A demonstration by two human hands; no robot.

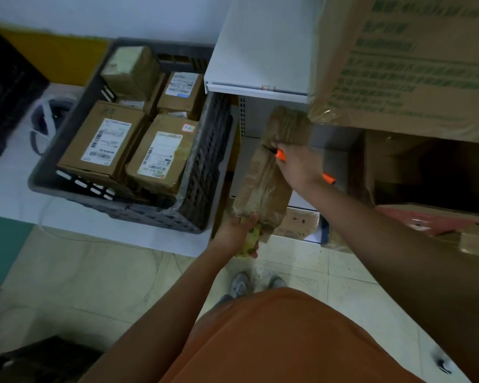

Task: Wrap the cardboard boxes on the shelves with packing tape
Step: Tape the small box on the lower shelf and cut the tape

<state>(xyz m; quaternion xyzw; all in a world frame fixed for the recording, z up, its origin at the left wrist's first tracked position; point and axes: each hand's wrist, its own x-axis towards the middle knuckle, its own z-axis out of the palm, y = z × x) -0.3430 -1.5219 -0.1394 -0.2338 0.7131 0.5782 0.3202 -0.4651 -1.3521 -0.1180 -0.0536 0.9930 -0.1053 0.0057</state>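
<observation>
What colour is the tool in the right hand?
Bright orange; the tool shows at both sides of the right hand in the head view.

Your left hand grips the near end of a long tape-wrapped cardboard box, fingers curled round a yellowish patch at its lower corner. Your right hand holds an orange tool with its tip against the box's upper part; the tool's other end shows beyond the heel of that hand. The box is tilted, its far end toward the white shelf. Left of your left hand a grey crate holds several labelled parcels. Above your right hand a large printed carton sits on the shelf. The view is blurred.
</observation>
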